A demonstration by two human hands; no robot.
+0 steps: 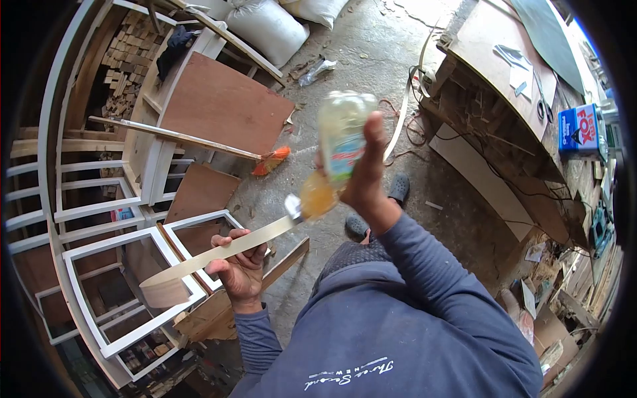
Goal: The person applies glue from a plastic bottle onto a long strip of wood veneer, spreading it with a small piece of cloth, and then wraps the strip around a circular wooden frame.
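Note:
My left hand (242,268) holds a long pale strip (245,244) between thumb and fingers; the strip's far end curls round at the lower left. In my right hand (365,176) is a clear plastic bottle (344,132), tilted bottom up, with a green and blue label. Yellowish liquid shows in the bottle's lower part (318,194). A small whitish tip beneath it meets the near end of the strip; whether it touches is blurred.
White wooden frames (142,285) stand at the left beside brown panels (219,106). An orange-headed broom (271,161) lies across them. On the right, a workbench (488,50) bears scissors (544,106) and a blue tin (578,131). Cords and scraps lie on the floor (371,60).

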